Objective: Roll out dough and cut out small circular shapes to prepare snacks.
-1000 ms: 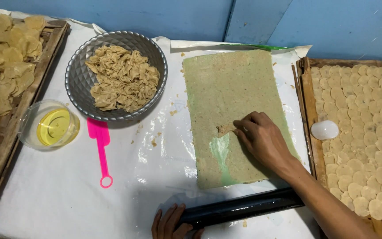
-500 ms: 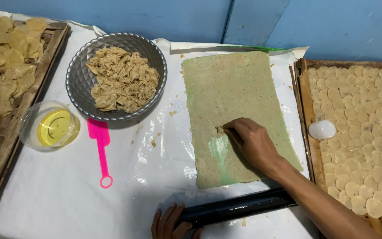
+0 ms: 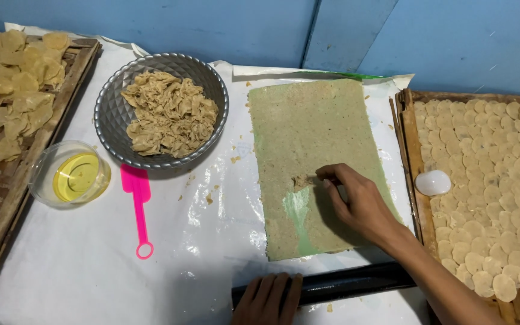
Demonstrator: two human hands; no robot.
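Note:
A thin rectangular sheet of beige dough [image 3: 308, 132] lies on a green backing on the white plastic cover. My right hand [image 3: 356, 201] rests on the sheet's lower part, fingertips pinching a small scrap of dough [image 3: 301, 180] beside a bare green patch [image 3: 296, 207]. My left hand [image 3: 267, 300] lies at the bottom edge, fingers on the left end of a black rolling pin [image 3: 344, 283] that lies flat below the sheet.
A metal bowl [image 3: 112, 114] holds crumpled dough scraps. A clear cup of yellow oil [image 3: 76, 176] and a pink spatula [image 3: 138, 207] lie left of the sheet. Woven trays hold dough pieces at left [image 3: 7, 78] and round cut discs at right [image 3: 501, 180], with a white round cutter [image 3: 433, 182].
My right hand has slid left and slightly down across the sheet, pushing the small dough scrap toward the bare green patch. The left hand and rolling pin stay put.

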